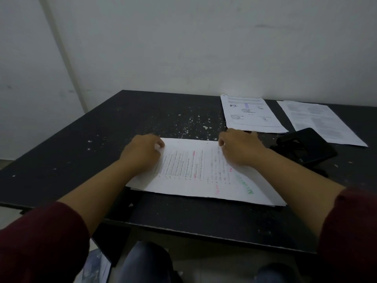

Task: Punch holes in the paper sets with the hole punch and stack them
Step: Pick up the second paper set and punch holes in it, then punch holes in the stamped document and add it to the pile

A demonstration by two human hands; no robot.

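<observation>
A set of printed sheets (pixel 204 172) lies flat on the dark counter (pixel 102 139), right in front of the person. The left hand (pixel 142 152) rests on its far left corner with fingers curled against the edge; the right hand (pixel 238 149) presses on the far right side, fingers bent over the paper — whether either actually pinches the sheets, I cannot tell. The black hole punch (pixel 306 148) sits just beside the right wrist. Two more paper stacks, one with diagrams (pixel 251 115) and one of plain text (pixel 320 121), lie farther back. The sheets look light, floppy and prone to fanning apart — best squared up and gripped along one edge.
</observation>
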